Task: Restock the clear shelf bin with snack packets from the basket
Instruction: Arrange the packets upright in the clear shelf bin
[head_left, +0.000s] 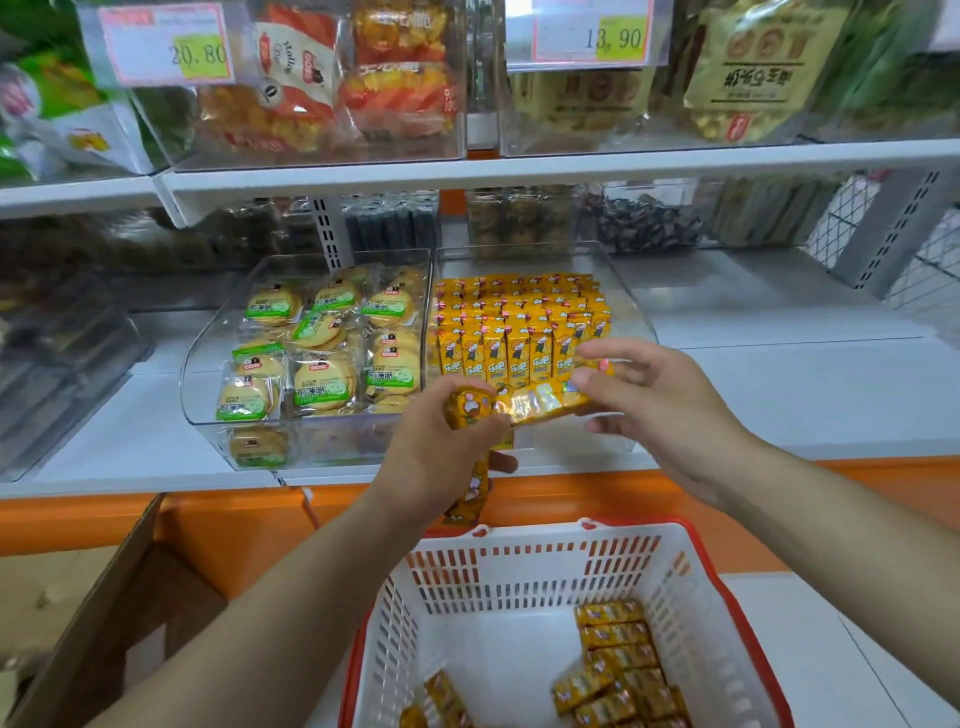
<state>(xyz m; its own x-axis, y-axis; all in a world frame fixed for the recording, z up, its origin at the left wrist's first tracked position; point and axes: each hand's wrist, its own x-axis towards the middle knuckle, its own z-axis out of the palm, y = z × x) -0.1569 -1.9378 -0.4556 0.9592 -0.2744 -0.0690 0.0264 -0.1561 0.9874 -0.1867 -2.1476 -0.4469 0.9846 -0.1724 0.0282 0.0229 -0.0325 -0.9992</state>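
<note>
Left grip (441, 457) and right grip (670, 410) round one packet row (540, 402) (one basket (519, 571), one clear bin (631, 312))

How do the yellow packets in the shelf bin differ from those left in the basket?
The bin packets stand upright in tight rows; the basket packets lie flat in a loose pile. The bin packets fill most of the clear bin; the basket packets cover only part of the basket. Both share the same yellow cartoon wrapper.

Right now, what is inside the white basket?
Yellow snack packets lie in the basket, most at its right, a few at the front. The picture's edge hides the rest.
</note>
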